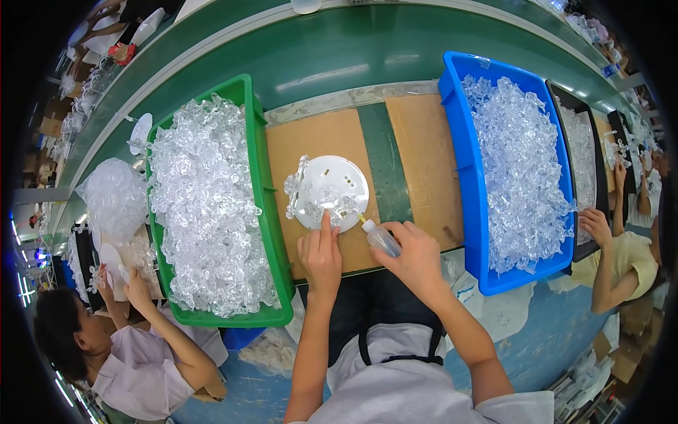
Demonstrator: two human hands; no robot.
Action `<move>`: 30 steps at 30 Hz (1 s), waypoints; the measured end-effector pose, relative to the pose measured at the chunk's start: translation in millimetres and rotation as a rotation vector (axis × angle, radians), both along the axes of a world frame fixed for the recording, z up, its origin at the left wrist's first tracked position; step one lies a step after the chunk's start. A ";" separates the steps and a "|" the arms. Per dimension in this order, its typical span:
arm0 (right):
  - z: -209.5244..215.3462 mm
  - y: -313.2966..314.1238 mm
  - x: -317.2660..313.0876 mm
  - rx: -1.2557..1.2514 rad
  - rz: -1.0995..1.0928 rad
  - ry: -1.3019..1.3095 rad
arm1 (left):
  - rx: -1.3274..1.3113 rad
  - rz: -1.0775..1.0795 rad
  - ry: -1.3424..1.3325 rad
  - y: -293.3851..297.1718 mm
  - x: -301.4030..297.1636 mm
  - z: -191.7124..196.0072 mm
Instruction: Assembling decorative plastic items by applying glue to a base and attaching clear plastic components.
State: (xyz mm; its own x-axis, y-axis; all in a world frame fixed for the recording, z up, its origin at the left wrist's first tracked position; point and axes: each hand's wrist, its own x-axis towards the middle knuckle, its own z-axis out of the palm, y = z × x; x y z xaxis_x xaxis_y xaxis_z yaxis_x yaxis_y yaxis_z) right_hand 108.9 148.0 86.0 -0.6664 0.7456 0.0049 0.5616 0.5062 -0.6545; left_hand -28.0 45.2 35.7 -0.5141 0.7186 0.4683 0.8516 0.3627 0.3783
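Observation:
A round white disc with small slots lies on the cardboard in front of me. Clear plastic pieces stand along its left edge, and more clear pieces lie at its near edge. My left hand reaches over that near edge with its index finger stretched out, the tip on or just beside the clear pieces. In my right hand is a small translucent squeeze bottle, tilted so its thin yellowish tip points at the pieces on the disc. My right fingers are closed round the bottle.
A green bin heaped with clear plastic pieces stands on the left, a blue bin of similar pieces on the right. Cardboard sheets cover parts of the green bench. Co-workers sit left and right.

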 end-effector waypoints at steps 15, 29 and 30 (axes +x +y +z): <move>4.3 -12.0 -0.2 0.019 0.005 -0.021 | 0.021 0.003 -0.019 -1.7 -3.5 -3.9; 15.1 -33.8 -2.8 -0.168 -0.028 0.167 | 0.504 0.217 -0.813 -3.9 8.3 13.9; 15.8 -37.1 -6.3 -0.220 -0.021 0.203 | 0.500 0.218 -0.817 -0.4 7.7 18.8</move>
State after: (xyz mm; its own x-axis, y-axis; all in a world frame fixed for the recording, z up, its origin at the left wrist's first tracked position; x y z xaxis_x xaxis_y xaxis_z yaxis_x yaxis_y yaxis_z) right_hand 102.6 110.9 101.8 -0.6525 0.7573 -0.0266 0.4166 0.3292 -0.8474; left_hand -20.3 44.8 54.5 -0.9130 0.3853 0.1343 0.1932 0.1184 0.9740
